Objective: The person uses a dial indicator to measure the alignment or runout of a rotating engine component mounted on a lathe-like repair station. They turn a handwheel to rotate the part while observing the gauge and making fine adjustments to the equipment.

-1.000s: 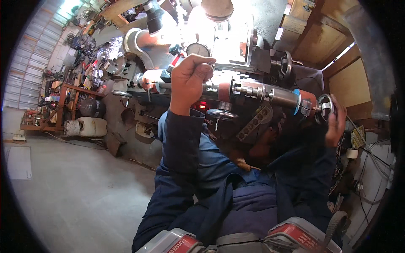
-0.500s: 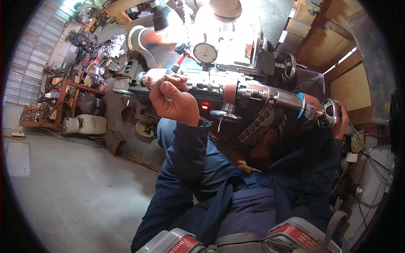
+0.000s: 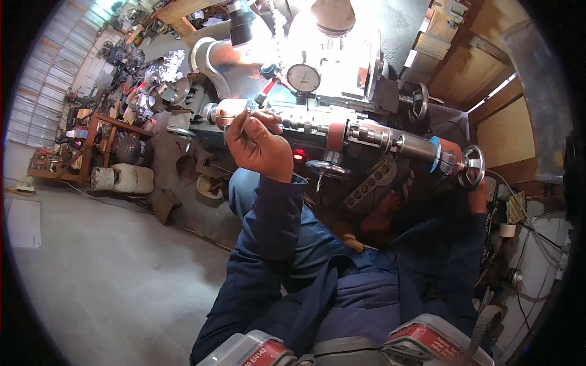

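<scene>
Lowered since the earlier frame: left hand (image 3: 259, 146), fingers curled, pinching a thin metal rod (image 3: 235, 118) against the lathe (image 3: 366, 134) at its chuck end. Right hand (image 3: 477, 194), below the tailstock handwheel (image 3: 473, 166), reaches up to it; finger state cannot be told. Measuring seems under way.

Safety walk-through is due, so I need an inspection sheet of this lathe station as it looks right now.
Surface: grey concrete floor, dusty, with a paper sheet on it.
Job's things: lathe; tailstock handwheel; dial gauge.
Clutter: loaded wooden rack, white drum lying on its side.
Hands: left hand raised at the lathe, pinching a thin rod; right hand at the handwheel, grip unclear.
Cables: loose wires at right wall.
Surroundings: bright lamp overhead, wooden panels.
</scene>
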### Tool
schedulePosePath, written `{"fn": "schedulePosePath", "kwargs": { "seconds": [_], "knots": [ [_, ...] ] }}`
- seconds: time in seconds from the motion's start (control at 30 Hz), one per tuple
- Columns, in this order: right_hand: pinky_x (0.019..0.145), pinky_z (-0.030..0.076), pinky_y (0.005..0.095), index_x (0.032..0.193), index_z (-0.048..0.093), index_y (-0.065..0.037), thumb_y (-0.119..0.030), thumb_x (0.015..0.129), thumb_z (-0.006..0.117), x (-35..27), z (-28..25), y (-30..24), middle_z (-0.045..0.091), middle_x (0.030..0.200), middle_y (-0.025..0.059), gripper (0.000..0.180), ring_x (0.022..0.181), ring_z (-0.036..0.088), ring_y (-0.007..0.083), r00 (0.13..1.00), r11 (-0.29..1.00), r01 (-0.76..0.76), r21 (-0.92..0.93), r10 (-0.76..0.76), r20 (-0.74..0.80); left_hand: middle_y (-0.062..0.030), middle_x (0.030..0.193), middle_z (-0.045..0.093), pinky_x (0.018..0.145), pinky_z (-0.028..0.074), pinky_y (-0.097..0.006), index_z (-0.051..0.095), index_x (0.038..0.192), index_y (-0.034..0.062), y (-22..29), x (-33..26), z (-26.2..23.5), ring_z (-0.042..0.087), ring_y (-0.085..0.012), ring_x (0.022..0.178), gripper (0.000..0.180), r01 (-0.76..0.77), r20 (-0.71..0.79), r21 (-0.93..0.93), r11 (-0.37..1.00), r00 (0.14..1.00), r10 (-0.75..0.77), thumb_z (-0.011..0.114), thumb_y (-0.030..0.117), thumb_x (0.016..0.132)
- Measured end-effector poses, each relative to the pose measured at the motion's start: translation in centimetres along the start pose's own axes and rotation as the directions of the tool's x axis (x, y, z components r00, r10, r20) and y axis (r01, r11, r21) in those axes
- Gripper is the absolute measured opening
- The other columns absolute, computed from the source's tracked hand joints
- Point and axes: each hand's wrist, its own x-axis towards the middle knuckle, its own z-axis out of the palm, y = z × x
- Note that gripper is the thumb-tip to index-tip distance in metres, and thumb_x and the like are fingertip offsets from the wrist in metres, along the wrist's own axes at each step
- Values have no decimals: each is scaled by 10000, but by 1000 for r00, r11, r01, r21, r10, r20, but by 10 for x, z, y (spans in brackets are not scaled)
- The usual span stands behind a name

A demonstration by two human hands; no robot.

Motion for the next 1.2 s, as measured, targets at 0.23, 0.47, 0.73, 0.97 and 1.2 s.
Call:
{"fn": "schedulePosePath", "kwargs": {
  "seconds": [0.23, 0.47, 0.73, 0.97, 1.2],
  "knots": [
    [850, 449, 330, 1132, 589, 16, -142, 949, 510, -23, -16, 18, 654, 1025, 116, 255, 955, 577, 186, 997, 988, 80, -129, -79, 14, -87, 674, 570, 501, 434, -236, 477, 1103, 19, 2, 0, 2, 528, -135, 565, 216, -8, 7, 6, 1000, 1000, 8, 499, 202, 991],
    [878, 428, 341, 1149, 584, 16, -205, 970, 520, -45, -21, -14, 632, 1075, 135, 291, 1006, 573, 238, 994, 987, 50, -151, -63, -86, -85, 672, 575, 506, 434, -239, 469, 1102, -3, -3, -1, 0, 530, -134, 562, 220, 6, 22, -15, 1000, 1000, -6, 494, 185, 992],
    [797, 422, 267, 1043, 602, 7, -259, 978, 531, -26, -35, -61, 607, 913, 31, 282, 848, 538, 132, 984, 982, 157, 104, -146, -106, -88, 669, 575, 502, 439, -243, 463, 1101, -10, -5, -1, 3, 535, -136, 571, 221, -3, 18, -2, 1000, 1000, 3, 488, 182, 994],
    [795, 426, 256, 1052, 607, -9, -310, 974, 540, 17, -28, -49, 608, 931, 36, 317, 856, 531, 112, 965, 964, 111, 241, -47, -259, -88, 679, 571, 487, 429, -231, 467, 1097, 10, -3, -1, 4, 539, -136, 580, 197, 28, -2, 7, 1000, 1000, -28, 476, 181, 999],
    [771, 446, 255, 1063, 599, -21, -371, 982, 505, 46, -24, -27, 596, 961, 28, 371, 863, 534, 102, 988, 989, 20, 147, 2, -152, -89, 678, 570, 489, 431, -232, 468, 1098, 17, -2, -1, 3, 533, -132, 574, 193, 64, -17, -6, 998, 998, -64, 470, 185, 1002]
  ]
}}
